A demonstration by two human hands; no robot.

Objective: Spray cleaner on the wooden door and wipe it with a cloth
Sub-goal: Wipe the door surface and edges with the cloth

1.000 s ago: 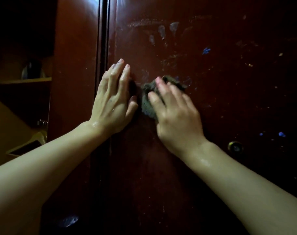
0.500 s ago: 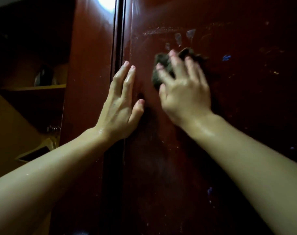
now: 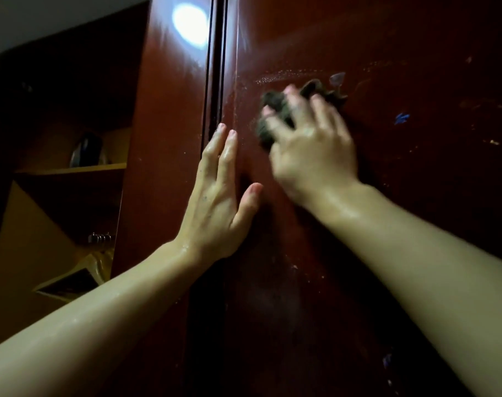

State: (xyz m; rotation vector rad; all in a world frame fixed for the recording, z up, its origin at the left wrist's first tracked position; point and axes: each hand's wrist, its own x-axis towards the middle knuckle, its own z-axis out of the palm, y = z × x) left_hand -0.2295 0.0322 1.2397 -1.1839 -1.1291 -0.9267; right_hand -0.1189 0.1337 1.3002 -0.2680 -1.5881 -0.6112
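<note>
The right hand [image 3: 310,150] presses a bunched dark cloth [image 3: 275,110] flat against the wooden door [image 3: 387,224], fingers spread over the wad and curled lightly onto it, so the cloth is pinned between palm and panel rather than pinched. The hand is blurred, which suggests a stroke is in progress. The left hand [image 3: 218,202] lies open and flat on the door beside its vertical edge, fingers pointing up, holding nothing; it looks like a brace. The relation that matters is where the unwiped marks sit from the cloth: a pale streak of residue [image 3: 287,75] runs roughly level just above the cloth, a greyish smear [image 3: 337,78] lies just above its upper right corner, and a blue fleck [image 3: 401,118] sits further right, well apart. All lie above or to the right of the cloth, on the right hand's side and away from the left, so the wiping hand is plainly the nearer one. No spray bottle is in view; the task appears to be in its wiping stage.
</note>
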